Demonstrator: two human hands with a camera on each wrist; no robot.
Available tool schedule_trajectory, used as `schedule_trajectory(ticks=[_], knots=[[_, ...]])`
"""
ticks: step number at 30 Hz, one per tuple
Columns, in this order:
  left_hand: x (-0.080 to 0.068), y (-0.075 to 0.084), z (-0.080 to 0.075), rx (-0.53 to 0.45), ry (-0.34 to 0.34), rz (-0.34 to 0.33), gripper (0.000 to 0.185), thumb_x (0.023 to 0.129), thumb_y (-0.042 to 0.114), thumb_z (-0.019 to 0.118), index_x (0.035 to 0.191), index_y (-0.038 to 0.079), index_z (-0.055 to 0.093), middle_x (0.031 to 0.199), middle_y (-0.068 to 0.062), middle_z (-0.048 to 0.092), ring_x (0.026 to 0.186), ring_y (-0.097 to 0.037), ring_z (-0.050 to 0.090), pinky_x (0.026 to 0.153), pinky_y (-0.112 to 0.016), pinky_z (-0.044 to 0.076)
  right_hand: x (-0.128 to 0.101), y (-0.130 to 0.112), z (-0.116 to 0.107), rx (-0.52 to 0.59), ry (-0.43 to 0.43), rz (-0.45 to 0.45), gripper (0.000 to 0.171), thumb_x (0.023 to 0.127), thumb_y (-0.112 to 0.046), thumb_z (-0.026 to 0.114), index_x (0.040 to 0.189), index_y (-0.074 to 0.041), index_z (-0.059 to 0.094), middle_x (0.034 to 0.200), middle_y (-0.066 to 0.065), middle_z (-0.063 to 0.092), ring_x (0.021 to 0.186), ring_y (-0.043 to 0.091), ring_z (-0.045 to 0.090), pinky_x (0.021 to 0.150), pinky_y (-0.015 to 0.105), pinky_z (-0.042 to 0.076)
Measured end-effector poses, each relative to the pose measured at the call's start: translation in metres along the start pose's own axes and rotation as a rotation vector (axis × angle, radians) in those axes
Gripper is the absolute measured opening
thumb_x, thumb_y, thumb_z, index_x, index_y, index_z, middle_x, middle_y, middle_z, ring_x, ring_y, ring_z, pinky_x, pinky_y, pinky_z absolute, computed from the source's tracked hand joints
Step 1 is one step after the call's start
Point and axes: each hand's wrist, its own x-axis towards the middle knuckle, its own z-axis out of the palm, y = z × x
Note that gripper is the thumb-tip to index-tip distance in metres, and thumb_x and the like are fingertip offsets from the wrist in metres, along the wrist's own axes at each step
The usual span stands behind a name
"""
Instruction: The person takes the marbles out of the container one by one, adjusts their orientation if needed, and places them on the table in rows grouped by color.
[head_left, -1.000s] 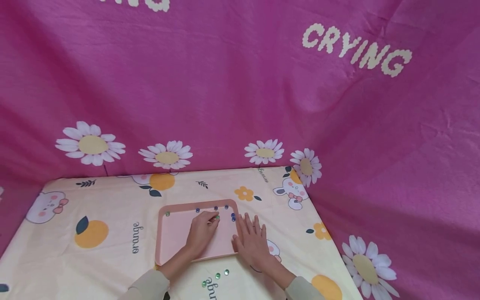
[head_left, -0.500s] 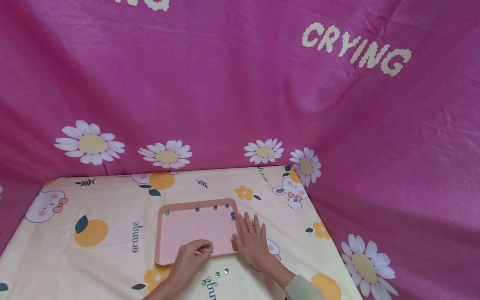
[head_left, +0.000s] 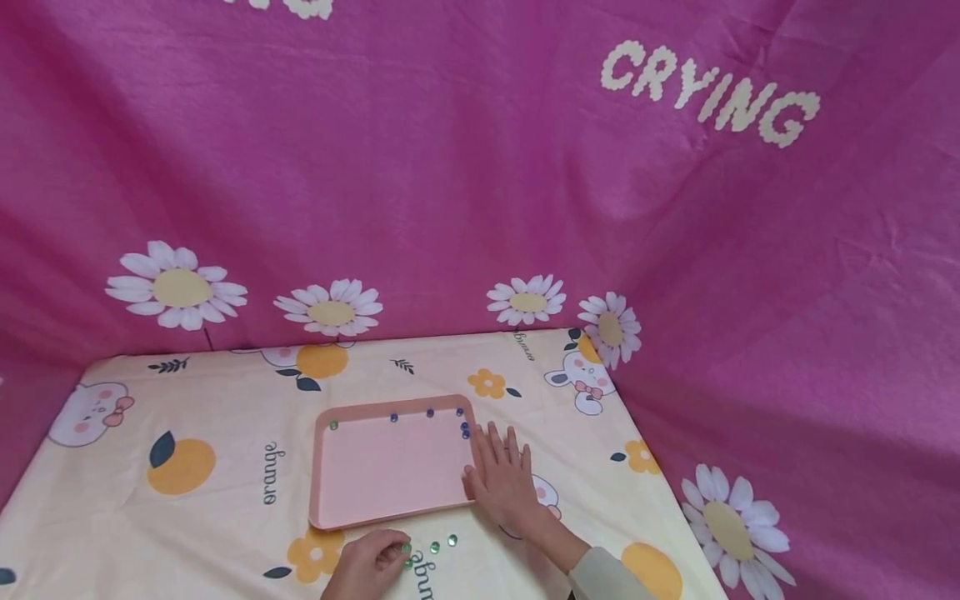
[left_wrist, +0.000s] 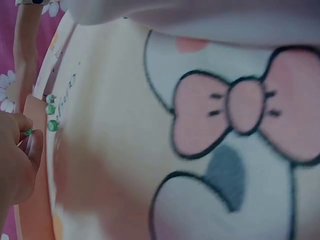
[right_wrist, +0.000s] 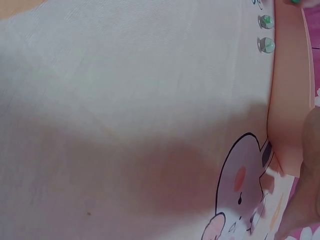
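Observation:
My left hand (head_left: 367, 568) pinches a green marble (left_wrist: 28, 131) between thumb and fingertips, just in front of a pink tray (head_left: 390, 517). Close by on the cloth lie green marbles (head_left: 435, 547), strung along the tray's near side. My right hand (head_left: 504, 483) lies with straight, spread fingers against the tray's right edge. Inside the tray, a single green marble (head_left: 333, 426) sits at the far left corner. Several blue marbles (head_left: 430, 413) are along the far wall and at the far right corner.
A cream tablecloth (head_left: 240, 400) printed with oranges, flowers and rabbits covers the table under the tray. Magenta curtains (head_left: 450, 167) with daisies hang behind the table and along its right side.
My left hand has drawn back from over the tray to the cloth in front of it, still pinching the green marble. A blue marble at the far right has shifted slightly; my right hand stays put.

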Motion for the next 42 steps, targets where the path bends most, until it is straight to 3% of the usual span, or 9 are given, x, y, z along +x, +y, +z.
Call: schedule_trajectory(ticks=[6, 13, 19, 30, 42], knots=[[0.0, -0.009, 0.005, 0.058, -0.055, -0.063, 0.013, 0.087, 0.006, 0.073, 0.1, 0.007, 0.073, 0.083, 0.008, 0.061, 0.071, -0.006, 0.053, 0.061, -0.024, 0.047, -0.001, 0.001, 0.001, 0.01, -0.001, 0.008, 0.067, 0.104, -0.044, 0.04, 0.16, -0.015, 0.019, 0.164, 0.015, 0.015, 0.148, 0.046, 0.005, 0.112, 0.069, 0.006], [0.0, -0.014, 0.006, 0.062, -0.117, -0.134, 0.014, 0.088, 0.004, 0.072, 0.102, 0.007, 0.072, 0.084, 0.006, 0.061, 0.073, -0.01, 0.054, 0.063, -0.024, 0.047, -0.002, 0.002, 0.004, 0.016, -0.004, 0.013, 0.067, 0.104, -0.044, 0.04, 0.161, -0.016, 0.018, 0.164, 0.015, 0.015, 0.148, 0.046, 0.006, 0.113, 0.069, 0.007], [-0.003, -0.014, 0.005, 0.081, -0.098, -0.141, 0.012, 0.087, 0.005, 0.074, 0.099, 0.007, 0.072, 0.083, 0.006, 0.061, 0.072, -0.009, 0.055, 0.062, -0.025, 0.048, -0.003, 0.001, 0.003, 0.026, -0.001, 0.005, 0.066, 0.104, -0.044, 0.041, 0.16, -0.016, 0.019, 0.164, 0.015, 0.016, 0.148, 0.046, 0.006, 0.112, 0.069, 0.008], [-0.009, -0.021, -0.004, 0.146, -0.091, -0.061, 0.012, 0.087, 0.007, 0.074, 0.099, 0.009, 0.071, 0.091, 0.004, 0.054, 0.07, -0.004, 0.047, 0.059, -0.023, 0.043, 0.0, 0.004, 0.004, 0.008, -0.002, 0.001, 0.066, 0.105, -0.045, 0.037, 0.161, -0.016, 0.016, 0.165, 0.014, 0.013, 0.148, 0.045, 0.004, 0.113, 0.068, 0.007], [-0.009, -0.018, -0.002, 0.164, -0.077, -0.123, 0.017, 0.086, 0.007, 0.076, 0.102, 0.007, 0.07, 0.092, 0.003, 0.052, 0.07, -0.008, 0.047, 0.058, -0.025, 0.041, 0.001, 0.004, 0.005, 0.007, 0.007, 0.001, 0.067, 0.104, -0.045, 0.038, 0.161, -0.017, 0.016, 0.165, 0.014, 0.014, 0.148, 0.046, 0.006, 0.112, 0.069, 0.009]])
